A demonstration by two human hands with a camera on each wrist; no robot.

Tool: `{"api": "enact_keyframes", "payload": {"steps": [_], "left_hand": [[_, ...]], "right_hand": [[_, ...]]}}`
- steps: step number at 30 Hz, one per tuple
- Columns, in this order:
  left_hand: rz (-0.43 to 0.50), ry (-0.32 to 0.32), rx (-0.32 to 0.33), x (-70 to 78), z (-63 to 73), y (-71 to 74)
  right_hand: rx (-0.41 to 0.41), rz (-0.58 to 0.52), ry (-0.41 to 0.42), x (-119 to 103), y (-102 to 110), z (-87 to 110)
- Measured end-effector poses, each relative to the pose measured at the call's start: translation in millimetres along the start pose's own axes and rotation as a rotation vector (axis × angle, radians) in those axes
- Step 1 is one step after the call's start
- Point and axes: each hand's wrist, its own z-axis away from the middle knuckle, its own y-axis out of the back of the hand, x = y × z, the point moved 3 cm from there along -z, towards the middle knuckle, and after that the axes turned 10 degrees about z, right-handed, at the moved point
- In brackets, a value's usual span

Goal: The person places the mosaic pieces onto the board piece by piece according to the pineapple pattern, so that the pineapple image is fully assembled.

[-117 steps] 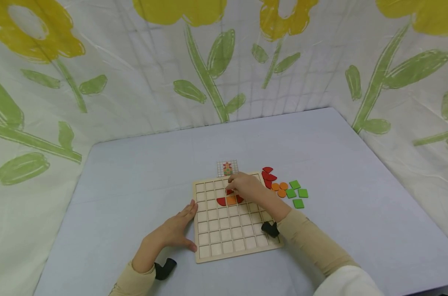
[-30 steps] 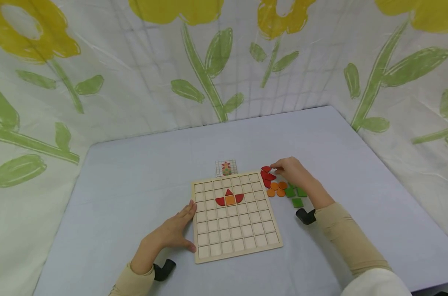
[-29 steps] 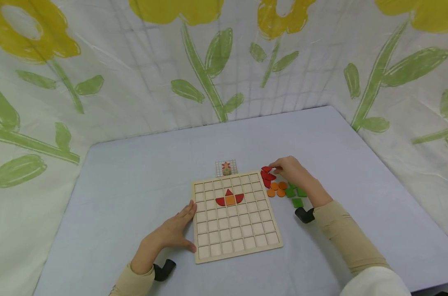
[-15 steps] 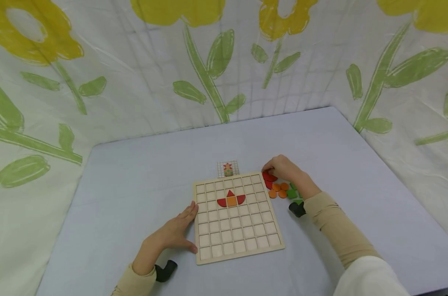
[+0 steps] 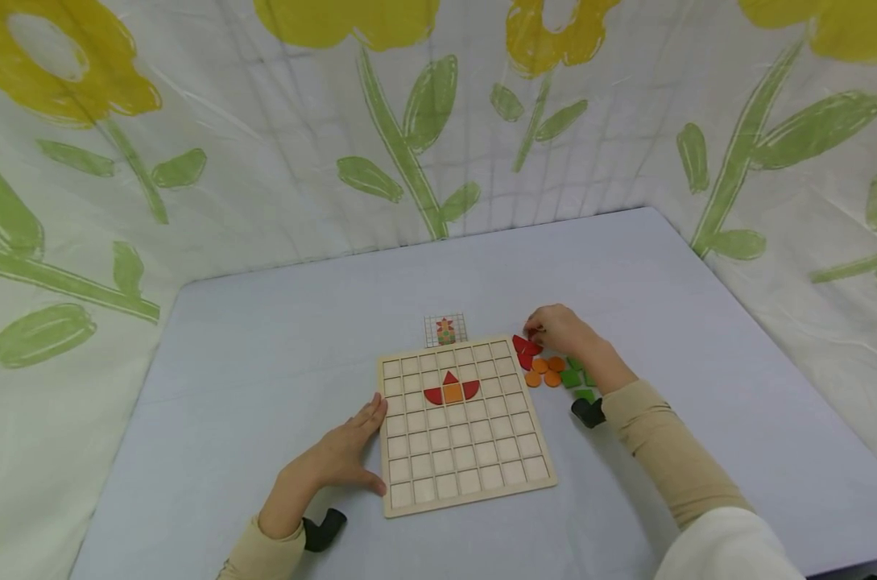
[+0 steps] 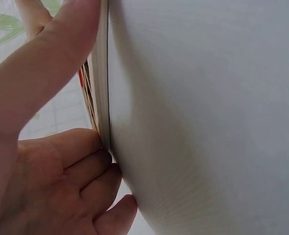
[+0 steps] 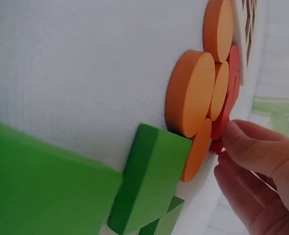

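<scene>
A square wooden grid board (image 5: 458, 461) lies on the table. Set in its cells are an orange square (image 5: 453, 393), a red triangle (image 5: 449, 378) above it and a red quarter-circle (image 5: 434, 395) on each side. My left hand (image 5: 338, 453) rests against the board's left edge, thumb and fingers spread and touching it. Beyond the board's far right corner, my right hand (image 5: 560, 332) pinches a small red piece (image 7: 216, 146), mostly hidden by the fingertips. Next to it lie several more red pieces (image 5: 521, 345).
Orange discs (image 5: 552, 379) and green squares (image 5: 571, 379) lie right of the board, some green ones partly hidden by the right wrist. A small pattern card (image 5: 444, 330) with a coloured figure on a grid lies behind the board. A flower-printed cloth (image 5: 279, 161) hangs behind the table.
My right hand has gone from the board, where the red triangle now lies, to the red pieces. It moved left over them, then slightly right with one at its fingertips. My left hand stays put.
</scene>
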Motion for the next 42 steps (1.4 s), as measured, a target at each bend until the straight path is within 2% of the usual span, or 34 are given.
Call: {"api": "enact_keyframes", "payload": {"steps": [8, 15, 22, 26, 30, 33, 37, 42], "left_hand": [[0.007, 0.015, -0.001, 0.7, -0.2, -0.2], [0.010, 0.027, 0.005, 1.5, -0.2, -0.2], [0.013, 0.031, 0.007, 1.7, -0.2, -0.1], [0.016, 0.034, 0.007, 2.0, -0.3, -0.1], [0.018, 0.028, 0.007, 1.5, -0.4, -0.3], [0.014, 0.021, 0.006, 0.8, -0.5, -0.5], [0.008, 0.018, 0.003, 0.3, -0.8, -0.6], [0.008, 0.014, 0.002, 0.9, -0.8, 0.0]], "right_hand": [[-0.006, -0.010, 0.025, 1.3, 0.1, 3.1], [-0.003, -0.003, -0.015, 6.4, -1.6, 5.7], [0.002, -0.032, -0.120, 6.0, 2.9, 14.7], [0.020, -0.079, -0.124, 0.4, 5.4, 21.3], [0.032, -0.134, -0.096, -10.7, 5.2, 28.4], [0.030, -0.127, -0.078, -21.8, 3.7, 32.0], [0.025, -0.085, -0.053, -37.5, 1.3, 34.0], [0.067, -0.010, 0.041, -55.7, -1.1, 33.3]]}}
